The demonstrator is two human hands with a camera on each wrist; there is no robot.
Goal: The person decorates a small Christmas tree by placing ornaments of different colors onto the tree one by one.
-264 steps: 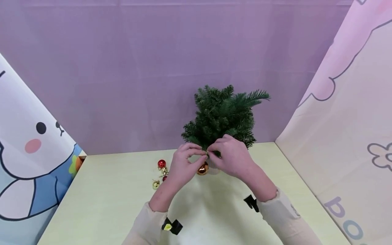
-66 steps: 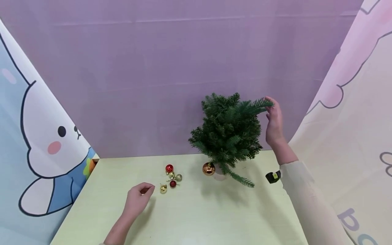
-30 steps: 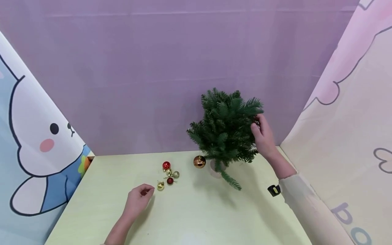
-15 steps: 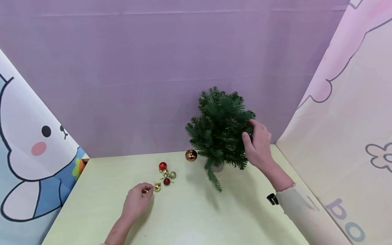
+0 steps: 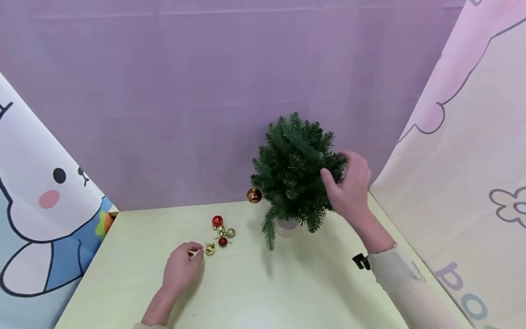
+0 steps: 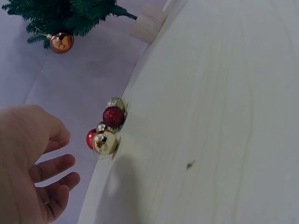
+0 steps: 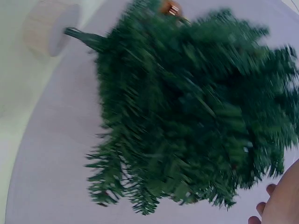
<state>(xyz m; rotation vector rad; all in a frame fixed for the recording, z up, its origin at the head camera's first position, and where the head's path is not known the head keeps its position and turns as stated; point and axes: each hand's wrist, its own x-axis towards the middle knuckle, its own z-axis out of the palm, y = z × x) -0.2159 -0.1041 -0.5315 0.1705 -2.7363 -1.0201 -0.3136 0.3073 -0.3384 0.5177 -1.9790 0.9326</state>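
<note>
A small artificial Christmas tree [image 5: 293, 171] stands on a pale round wooden base [image 5: 286, 229] toward the back of the table. From its left side hangs a shiny copper bauble [image 5: 254, 196]. My right hand [image 5: 349, 189] is at the tree's right side, thumb and fingers spread apart around the outer needles; the right wrist view has the hand [image 7: 282, 203] at its corner, beside the foliage [image 7: 187, 102]. Loosely curled and holding nothing, my left hand [image 5: 181, 268] is low over the table, its fingertips close to a shiny gold bauble [image 5: 210, 249].
Behind the gold bauble lie a dark red bauble [image 5: 223, 241], a bright red bauble [image 5: 217, 221] and a glittery gold bauble [image 5: 231, 233], clustered left of the tree. A purple cloth backdrop [image 5: 185, 114] rises behind the table, with printed panels on both sides.
Earlier both hands pinched at the tree's front above the copper bauble; they have since parted. The tree has turned, carrying bauble and low front branch leftward, with the right hand at its right side.
</note>
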